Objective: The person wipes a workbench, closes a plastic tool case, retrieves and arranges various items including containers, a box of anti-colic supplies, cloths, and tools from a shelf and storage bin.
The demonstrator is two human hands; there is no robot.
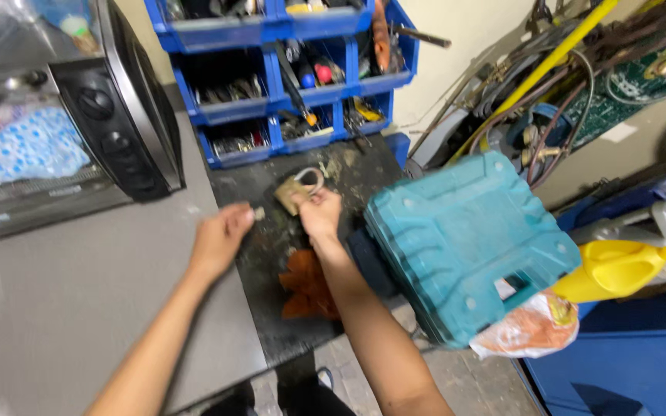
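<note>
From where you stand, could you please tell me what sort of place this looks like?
Probably a small home workshop or repair corner. Blue bins full of hand tools stand against the wall, a teal tool case lies on the stained bench, and the right hand holds a brass padlock while the left hand pinches something small, perhaps a key.

- A flat grey worktop [63,308] fills the lower left of the view, its surface smooth and pale.
- A black toaster oven with round knobs [109,131] stands on the grey worktop at its far left end.
- A dark, stained black mat or slab [271,270] adjoins the worktop on its right side.
- A stack of blue plastic parts bins filled with tools [287,77] stands at the far end of the dark slab, against the wall.
- A crumpled orange cloth [306,289] lies on the dark slab.
- A teal moulded plastic tool case [464,239] sits at the slab's right edge, overhanging it.
</note>
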